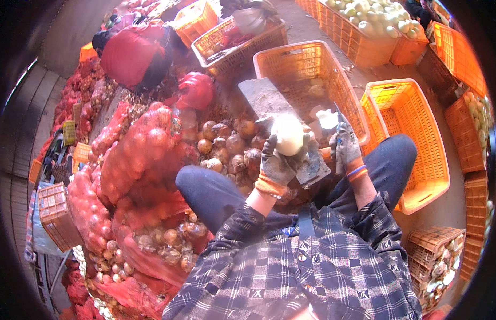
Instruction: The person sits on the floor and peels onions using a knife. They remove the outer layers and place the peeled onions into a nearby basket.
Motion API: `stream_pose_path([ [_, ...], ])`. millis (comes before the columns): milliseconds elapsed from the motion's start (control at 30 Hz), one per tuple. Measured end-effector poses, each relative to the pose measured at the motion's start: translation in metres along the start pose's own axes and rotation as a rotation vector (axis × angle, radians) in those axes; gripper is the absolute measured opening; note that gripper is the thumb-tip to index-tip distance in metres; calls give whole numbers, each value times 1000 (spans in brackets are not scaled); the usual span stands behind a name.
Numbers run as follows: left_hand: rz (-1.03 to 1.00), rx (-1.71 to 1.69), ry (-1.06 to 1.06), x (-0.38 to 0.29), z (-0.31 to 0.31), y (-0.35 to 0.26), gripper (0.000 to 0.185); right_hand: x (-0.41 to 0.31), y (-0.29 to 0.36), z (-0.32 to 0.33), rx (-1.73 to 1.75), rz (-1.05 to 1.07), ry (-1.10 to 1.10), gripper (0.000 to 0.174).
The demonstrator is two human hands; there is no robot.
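My left hand, in a grey work glove with an orange cuff, holds a peeled white onion above a board laid at the edge of an orange plastic crate. My right hand, gloved alike, grips a knife with its blade pointing up, to the right of the onion. A white piece of onion is beside the blade. Unpeeled brown onions lie heaped to the left of my left hand, in front of my knee.
Red mesh sacks of onions are piled at the left. An empty orange crate stands at the right, and a crate of peeled onions behind. A person in red bends at the upper left. Onion waste fills a crate at the lower right.
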State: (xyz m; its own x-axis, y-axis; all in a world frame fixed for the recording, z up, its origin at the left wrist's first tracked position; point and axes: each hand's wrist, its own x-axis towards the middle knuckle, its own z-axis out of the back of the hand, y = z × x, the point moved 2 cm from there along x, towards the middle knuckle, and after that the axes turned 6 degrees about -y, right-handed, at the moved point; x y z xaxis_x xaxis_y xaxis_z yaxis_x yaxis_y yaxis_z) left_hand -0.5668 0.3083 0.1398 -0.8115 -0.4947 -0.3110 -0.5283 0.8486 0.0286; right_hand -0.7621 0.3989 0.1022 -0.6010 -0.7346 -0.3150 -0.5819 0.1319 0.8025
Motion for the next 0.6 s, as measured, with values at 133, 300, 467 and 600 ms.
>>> stream_pose_path([
  [133, 140, -49, 3, 31, -31, 21, 68, 13, -13, 6, 196, -374, -119, 35],
  [300, 149, 696, 190, 101, -132, 118, 59, 29, -24, 23, 337, -321, -98, 35],
  [467, -75, 970, 213, 77, -118, 144, 56, 29, -27, 45, 160, -123, -56, 42],
  [600, -405, 1014, 125, 38, -59, 40, 36, 13, -16, 53, 260, -128, 70, 50],
])
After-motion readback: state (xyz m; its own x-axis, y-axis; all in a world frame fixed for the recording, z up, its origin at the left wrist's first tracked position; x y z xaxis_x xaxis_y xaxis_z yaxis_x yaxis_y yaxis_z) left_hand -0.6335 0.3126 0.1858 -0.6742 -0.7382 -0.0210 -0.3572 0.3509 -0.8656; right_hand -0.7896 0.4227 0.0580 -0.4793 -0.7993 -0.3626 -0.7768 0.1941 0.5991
